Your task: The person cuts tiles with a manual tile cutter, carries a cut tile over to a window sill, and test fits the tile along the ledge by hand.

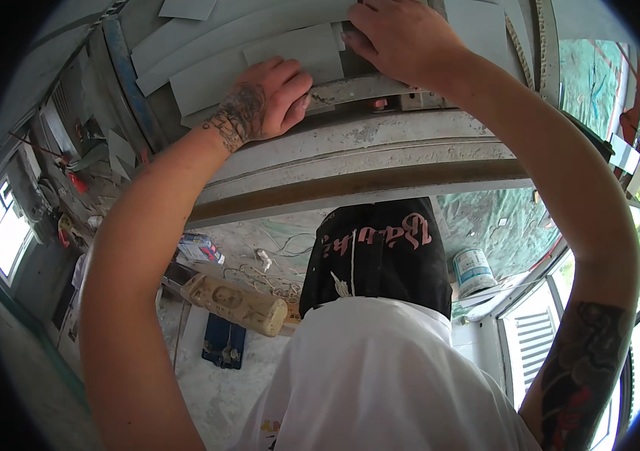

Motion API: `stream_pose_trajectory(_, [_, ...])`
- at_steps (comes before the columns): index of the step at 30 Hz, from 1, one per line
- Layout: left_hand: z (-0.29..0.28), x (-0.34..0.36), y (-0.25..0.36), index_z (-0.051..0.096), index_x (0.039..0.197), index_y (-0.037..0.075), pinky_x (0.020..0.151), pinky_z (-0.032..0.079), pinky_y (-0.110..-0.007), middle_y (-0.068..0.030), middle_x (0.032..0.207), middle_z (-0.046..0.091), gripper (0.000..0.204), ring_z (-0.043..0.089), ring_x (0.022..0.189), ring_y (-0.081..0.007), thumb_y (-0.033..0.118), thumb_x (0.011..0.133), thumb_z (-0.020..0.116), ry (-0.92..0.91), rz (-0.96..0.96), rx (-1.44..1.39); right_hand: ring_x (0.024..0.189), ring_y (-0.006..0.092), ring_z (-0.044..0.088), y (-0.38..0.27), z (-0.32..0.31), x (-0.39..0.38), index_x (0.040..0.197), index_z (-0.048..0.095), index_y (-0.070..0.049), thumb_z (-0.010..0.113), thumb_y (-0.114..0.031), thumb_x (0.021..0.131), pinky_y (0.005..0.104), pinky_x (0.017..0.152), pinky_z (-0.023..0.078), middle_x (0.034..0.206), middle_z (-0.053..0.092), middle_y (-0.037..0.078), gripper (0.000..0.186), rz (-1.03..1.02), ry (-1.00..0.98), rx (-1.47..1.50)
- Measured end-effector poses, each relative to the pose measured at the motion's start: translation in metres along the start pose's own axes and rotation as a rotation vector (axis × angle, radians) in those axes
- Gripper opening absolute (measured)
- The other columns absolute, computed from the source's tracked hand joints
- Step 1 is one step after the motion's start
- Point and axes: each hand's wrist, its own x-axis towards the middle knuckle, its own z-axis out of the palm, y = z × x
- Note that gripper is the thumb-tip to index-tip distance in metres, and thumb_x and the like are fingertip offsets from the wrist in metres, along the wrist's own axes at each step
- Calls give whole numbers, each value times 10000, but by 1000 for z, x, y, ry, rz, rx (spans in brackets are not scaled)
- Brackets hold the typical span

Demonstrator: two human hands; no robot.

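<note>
My left hand [271,98], tattooed at the wrist, has bent fingers resting at the front of grey flat rectangular pieces [290,51], beside a narrow pale bar [354,89]. Whatever it may grip is hidden under the fingers. My right hand [403,41] reaches higher, at the top edge, its fingers curled by the seam between grey pieces. I cannot make out what is in them. Below both hands runs a ledge of pale, worn boards [365,131] with a brown strip [350,180] along its near side.
Below lie a beige moulded plastic object [233,304], a dark blue flat case [222,346], a colourful package [200,248], tangled cords [275,274], green sheeting [493,214] and a white bucket [474,270]. Windows [1,225] flank me. My dark trousers [376,255] show beneath my white shirt.
</note>
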Motion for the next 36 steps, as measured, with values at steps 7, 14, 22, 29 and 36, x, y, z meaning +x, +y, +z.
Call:
stream_pose_trajectory(7, [-1,-2,-2,551,899,52,677,490,-447,-126,884,535,136,559,796,-325,154,818,590,41,-8,-5,1015,338,620,14,13,15,1002,619,-48,614,-263,910,446,926,474,1070,615,161,234,-122,-79,-36])
stream_pose_trajectory(14, [-7,-3,0,595,905,94,727,528,-439,-86,887,580,141,597,847,-280,201,820,629,-21,-58,35,901,238,586,19,28,14,869,599,-73,677,-226,863,378,878,446,908,566,60,172,-377,-21,-82])
stream_pose_trajectory(22, [-10,-1,-2,584,888,95,753,520,-428,-84,881,564,148,582,839,-279,204,807,643,-32,-79,-16,871,265,581,27,27,21,828,589,-63,679,-160,842,390,935,436,841,558,74,133,-396,-6,37])
stream_pose_trajectory(29, [-14,2,-4,599,895,117,794,521,-415,-71,889,576,170,588,873,-260,261,822,653,-103,-104,-31,862,269,591,31,21,28,830,605,-76,644,-111,838,388,942,430,834,565,74,53,-369,-3,128])
stream_pose_trajectory(36, [-19,-5,-2,572,849,103,743,499,-417,-79,870,531,163,556,828,-270,202,763,669,-31,-71,-22,871,252,608,23,20,28,772,593,-93,637,-150,837,373,954,424,831,565,73,97,-360,8,158])
